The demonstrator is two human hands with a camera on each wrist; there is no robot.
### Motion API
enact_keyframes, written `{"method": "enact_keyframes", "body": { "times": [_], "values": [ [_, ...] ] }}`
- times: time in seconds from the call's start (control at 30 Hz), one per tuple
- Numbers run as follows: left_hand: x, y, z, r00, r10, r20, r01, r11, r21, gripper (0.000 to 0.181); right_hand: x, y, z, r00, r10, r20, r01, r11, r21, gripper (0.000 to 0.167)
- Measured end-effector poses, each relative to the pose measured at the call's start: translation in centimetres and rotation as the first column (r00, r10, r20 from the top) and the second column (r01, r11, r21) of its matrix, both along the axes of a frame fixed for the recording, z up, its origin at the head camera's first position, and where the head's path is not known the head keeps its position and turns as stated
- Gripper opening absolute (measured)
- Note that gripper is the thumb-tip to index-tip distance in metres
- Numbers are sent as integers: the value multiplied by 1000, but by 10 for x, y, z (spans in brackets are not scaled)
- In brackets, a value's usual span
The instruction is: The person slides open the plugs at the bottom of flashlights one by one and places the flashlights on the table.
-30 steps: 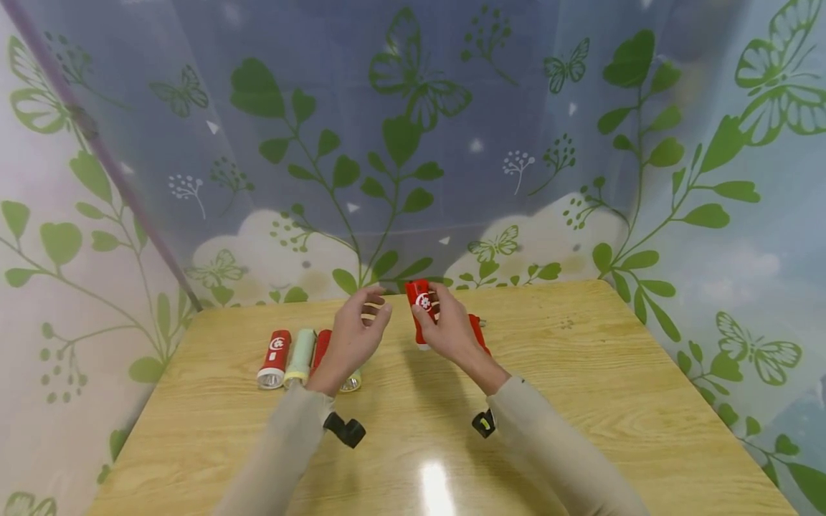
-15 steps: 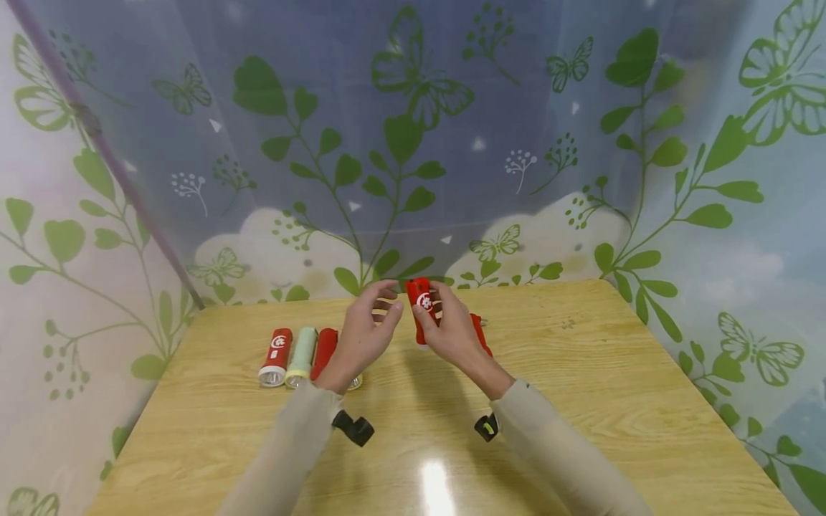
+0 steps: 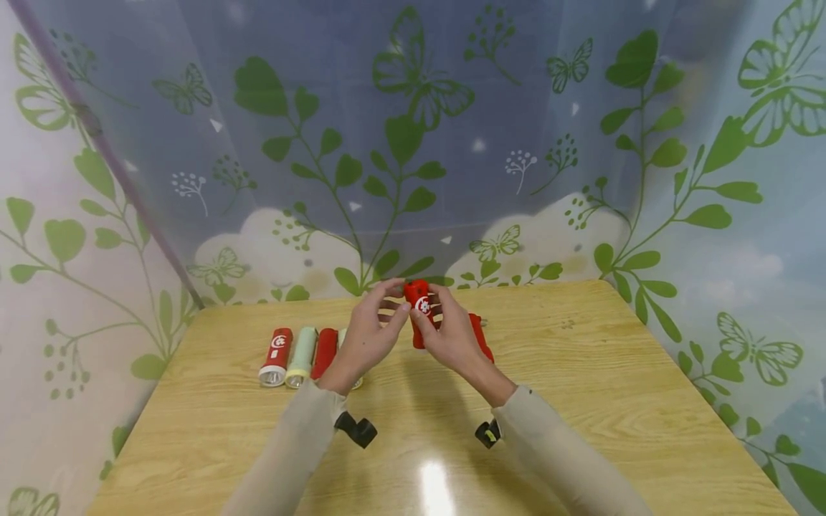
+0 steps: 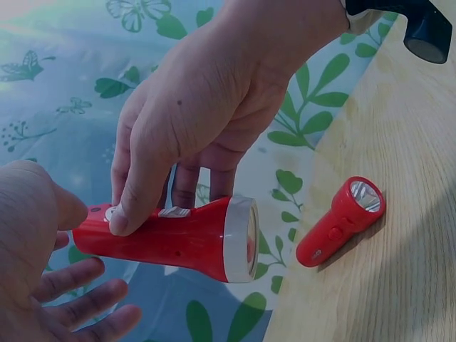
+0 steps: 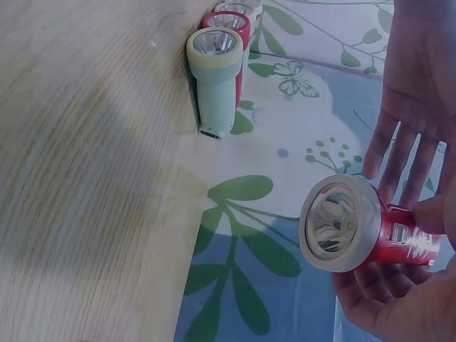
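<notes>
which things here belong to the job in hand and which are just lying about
Likely the job:
red flashlight gripped by right hand
left hand alongside

Apparently just lying about:
row of four flashlights
lone red flashlight on the right

The central flashlight (image 3: 417, 294) is marked white on red; blue cloth (image 3: 361, 161) at twelve o'clock is leaf-printed green.

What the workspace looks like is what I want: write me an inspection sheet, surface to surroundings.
Surface: wood-grain table, bright reflection on it.
Job's things: held flashlight, red, off the table.
Clutter: more flashlights only: lone red flashlight; row of four flashlights, two red, two pale green.
Grippers: right hand grips the held flashlight; left hand at its tail, fingers loosely extended, contact unclear.
Cables: nothing seen.
Surroundings: patterned backdrop behind and on both sides.
</notes>
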State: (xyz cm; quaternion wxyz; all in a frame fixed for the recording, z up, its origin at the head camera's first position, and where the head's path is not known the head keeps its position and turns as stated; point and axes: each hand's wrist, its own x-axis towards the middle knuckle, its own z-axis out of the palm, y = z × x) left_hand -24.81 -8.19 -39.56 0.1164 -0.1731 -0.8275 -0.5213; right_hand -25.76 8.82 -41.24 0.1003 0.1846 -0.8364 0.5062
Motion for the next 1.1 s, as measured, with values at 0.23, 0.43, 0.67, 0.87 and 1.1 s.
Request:
{"method": "enact_keyframes", "body": {
  "times": [0.23,0.43,0.67,0.87,1.1],
  "values": [
    [1,2,-2,1000,-9,18,9,1000,24,41,2,0,-3,1000,-14,-7,14,1000,-12,51],
    [2,2,-3,1000,-3,26,3,1000,16,39,4,-1,-2,1000,-15,-6,15,1000,-26,51],
    [3,1,-5,1000,-12,28,11,1000,28,39,6,-1,-2,1000,-4,-13,3,999,-32,49],
    [4,4,-5,999,-21,43,19,999,42,39,6,-1,-1,1000,2,-31,-3,999,-39,46],
    [3,5,-5,999,-21,47,18,998,53,38,6,-2,1,999,-1,-41,-1,999,-41,45]
  ]
}}
